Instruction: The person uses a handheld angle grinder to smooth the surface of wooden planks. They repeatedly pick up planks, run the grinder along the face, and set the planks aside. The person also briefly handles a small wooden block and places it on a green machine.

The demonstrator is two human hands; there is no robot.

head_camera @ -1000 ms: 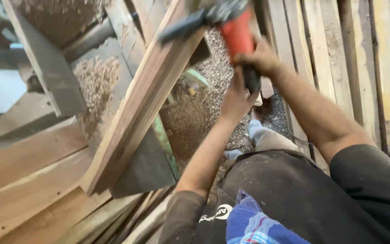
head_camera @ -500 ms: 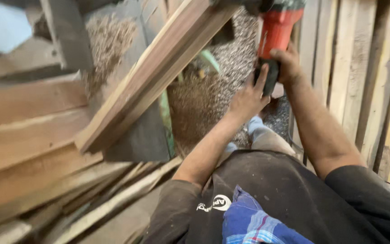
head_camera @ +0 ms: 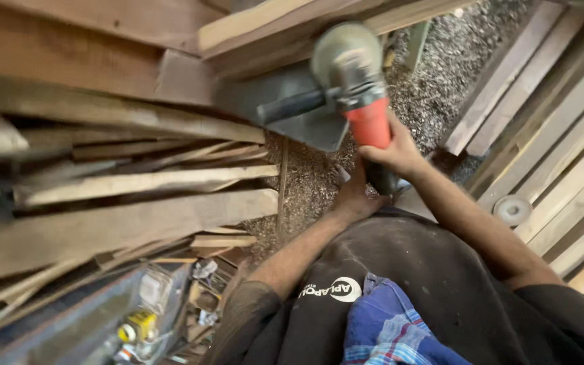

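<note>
Gripping the red-bodied angle grinder [head_camera: 356, 94] in both hands, right hand [head_camera: 395, 152] and left hand [head_camera: 354, 197] wrapped around it, you hold its disc just clear of the pale wooden plank [head_camera: 292, 30] beyond; no grinding shows.

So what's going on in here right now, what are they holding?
A person holds a red angle grinder in both hands over a floor of sawdust. The right hand grips the red body from above; the left hand is at its dark rear end, below. The grinder's disc guard sits near a wooden plank, but contact cannot be told. More planks are stacked to the left, and boards lean on the right.
</note>
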